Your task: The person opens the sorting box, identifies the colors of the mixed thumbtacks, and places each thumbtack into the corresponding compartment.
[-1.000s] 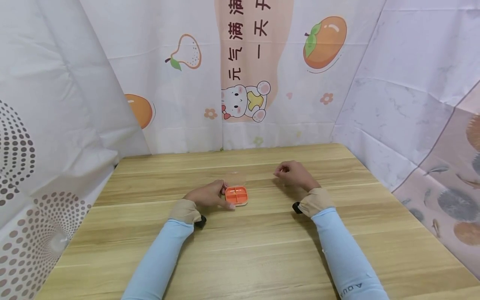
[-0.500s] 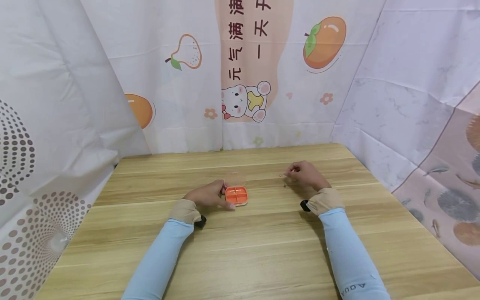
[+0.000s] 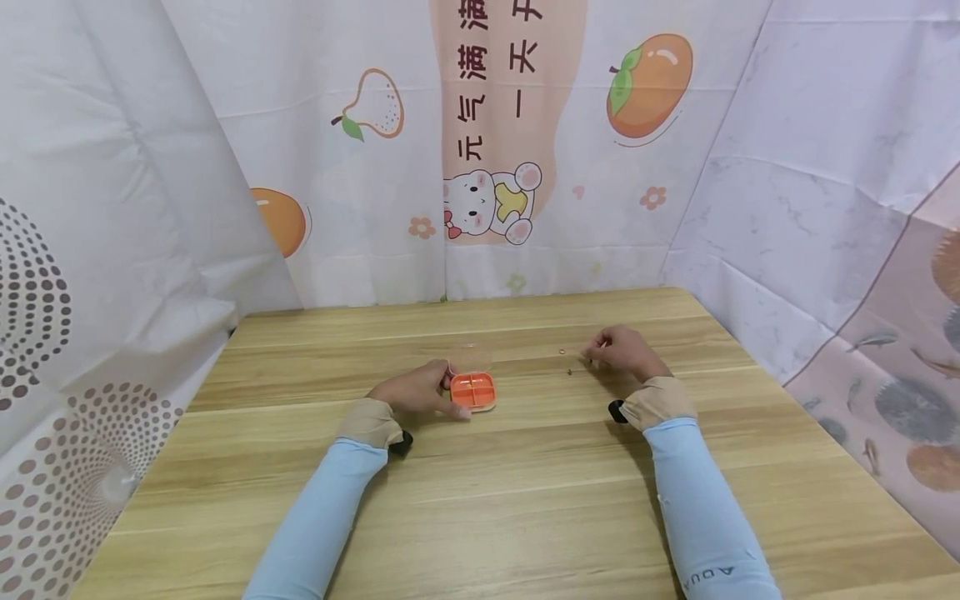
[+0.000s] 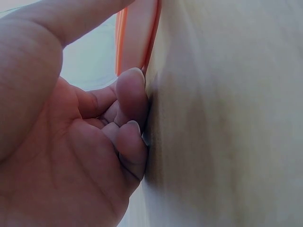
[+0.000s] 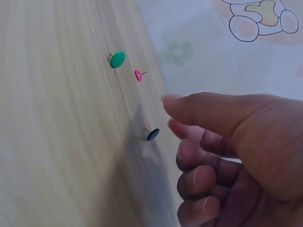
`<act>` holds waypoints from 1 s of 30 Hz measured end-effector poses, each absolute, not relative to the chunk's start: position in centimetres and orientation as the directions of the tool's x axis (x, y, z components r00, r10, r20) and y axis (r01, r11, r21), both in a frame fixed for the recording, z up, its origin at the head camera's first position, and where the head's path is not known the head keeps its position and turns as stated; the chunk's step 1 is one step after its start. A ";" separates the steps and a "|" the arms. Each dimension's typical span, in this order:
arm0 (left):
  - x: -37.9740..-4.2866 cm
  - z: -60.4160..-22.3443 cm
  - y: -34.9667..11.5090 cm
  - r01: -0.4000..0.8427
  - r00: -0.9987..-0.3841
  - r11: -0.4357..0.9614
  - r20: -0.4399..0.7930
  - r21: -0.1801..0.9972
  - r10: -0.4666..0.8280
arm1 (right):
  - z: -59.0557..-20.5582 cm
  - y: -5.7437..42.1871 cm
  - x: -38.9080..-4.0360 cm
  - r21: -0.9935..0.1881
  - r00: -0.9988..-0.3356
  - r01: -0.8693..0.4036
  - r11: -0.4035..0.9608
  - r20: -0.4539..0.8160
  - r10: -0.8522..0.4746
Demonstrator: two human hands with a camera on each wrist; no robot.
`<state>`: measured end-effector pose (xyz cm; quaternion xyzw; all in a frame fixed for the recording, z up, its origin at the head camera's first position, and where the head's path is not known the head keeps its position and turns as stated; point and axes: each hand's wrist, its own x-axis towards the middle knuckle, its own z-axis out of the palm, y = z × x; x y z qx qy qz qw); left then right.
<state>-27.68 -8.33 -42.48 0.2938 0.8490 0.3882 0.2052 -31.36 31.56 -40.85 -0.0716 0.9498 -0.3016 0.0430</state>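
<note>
At the middle of the table, my left hand grips the left side of a small orange compartment box, thumb along its front edge. The box's clear lid stands open behind it. In the left wrist view the orange box wall shows past my curled fingers. My right hand hovers with bent fingers and nothing visible between them. Beside its fingertips, the right wrist view shows a dark round-headed stud with a thin pin. Farther off lie a green stud and a pink one.
The wooden table ends at the back against a white printed curtain. Another patterned curtain hangs along the right side.
My right hand has moved to the right, away from the box, uncovering two small studs on the table. The left hand and the box stay where they were.
</note>
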 end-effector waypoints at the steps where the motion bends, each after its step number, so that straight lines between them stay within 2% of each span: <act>1: -27.7 -42.5 -8.3 0.340 -0.743 0.526 -0.120 0.780 0.659 | -40.9 31.6 -31.3 -0.575 -0.987 -0.098 0.812 -0.050 -0.154; 10: -27.7 -42.4 -8.3 0.344 -0.738 0.521 -0.118 0.782 0.665 | -40.9 31.7 -31.0 -0.577 -0.979 -0.061 0.815 -0.123 -0.160; 30: -28.0 -42.7 -8.5 0.351 -0.741 0.537 -0.123 0.768 0.660 | -41.5 31.6 -31.4 -0.610 -0.983 -0.067 0.790 -0.097 -0.158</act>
